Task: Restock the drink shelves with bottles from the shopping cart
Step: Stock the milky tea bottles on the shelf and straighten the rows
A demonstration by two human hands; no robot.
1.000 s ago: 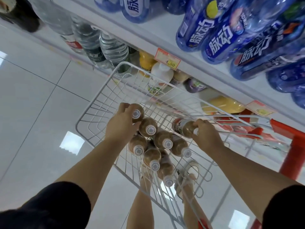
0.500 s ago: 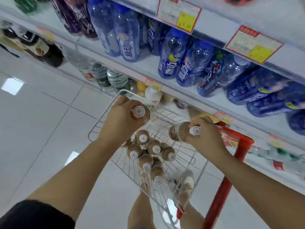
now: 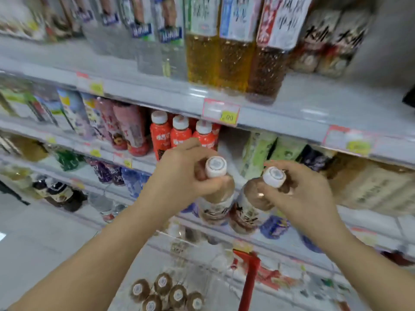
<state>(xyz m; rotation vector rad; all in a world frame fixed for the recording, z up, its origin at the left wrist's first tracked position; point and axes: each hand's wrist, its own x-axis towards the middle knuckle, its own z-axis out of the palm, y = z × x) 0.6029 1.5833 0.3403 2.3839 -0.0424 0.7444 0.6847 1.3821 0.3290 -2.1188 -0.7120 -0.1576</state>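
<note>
My left hand (image 3: 179,176) grips a brown white-capped bottle (image 3: 216,198) by its neck, held up in front of the shelves. My right hand (image 3: 301,194) grips a second brown bottle (image 3: 251,209) of the same kind just to its right; the two bottles nearly touch. Both hang before a bare gap in the shelf (image 3: 229,144), between red white-capped bottles (image 3: 179,135) and green cartons (image 3: 260,151). Several more brown bottles (image 3: 166,290) stand in the wire shopping cart (image 3: 202,250) at the bottom of the view.
Above, a shelf edge (image 3: 280,122) with price tags carries tall yellow and brown drink bottles (image 3: 224,52). Pink bottles (image 3: 128,129) stand left of the red ones. The cart's red handle post (image 3: 249,279) rises at lower middle. Pale tiled floor (image 3: 33,243) lies to the left.
Both hands have lifted their bottles out of the cart up to shelf height. My view has swung upward from the cart to the middle shelves.
</note>
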